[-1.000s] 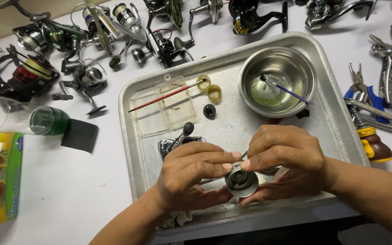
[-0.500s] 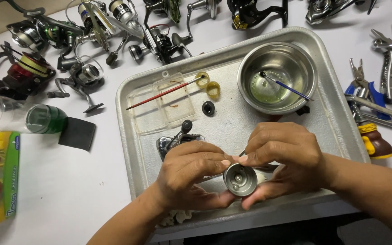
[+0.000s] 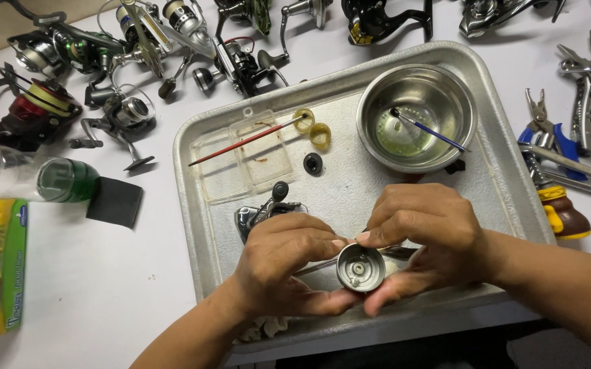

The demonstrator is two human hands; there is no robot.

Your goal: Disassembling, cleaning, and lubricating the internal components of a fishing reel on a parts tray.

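Spool cup (image 3: pixel 361 267), a small round metal piece with its hollow side facing up, sits pinched between both hands low over the near edge of the metal tray (image 3: pixel 193 205). The left hand (image 3: pixel 285 263) comes in from seven o'clock, fingers curled closed around the cup's left side, thumb laid across toward its rim. The right hand (image 3: pixel 428 236) enters from four o'clock, arched over the cup, fingertips meeting the left thumb at the top of the rim and the thumb supporting it from below. Both hands are closed on the same piece.

At eleven o'clock from the cup, just beside the left knuckles, lies a dark reel body (image 3: pixel 264 212) on the tray. Further out at eleven, a clear plastic lid (image 3: pixel 240 164) lies flat with a red-handled brush (image 3: pixel 247 141) across it; two yellowish rings (image 3: pixel 311 128) and a black round cap (image 3: pixel 313 162) lie near its right end. At one o'clock a steel bowl (image 3: pixel 418 116) holds a little greenish liquid and a blue-handled brush (image 3: pixel 428 128) leaning on its rim.

Outside the tray, fishing reels (image 3: pixel 124 61) crowd the ten-to-twelve side, pliers (image 3: pixel 586 109) lie at two o'clock, and a green-capped bottle (image 3: pixel 35 179) lies at nine.
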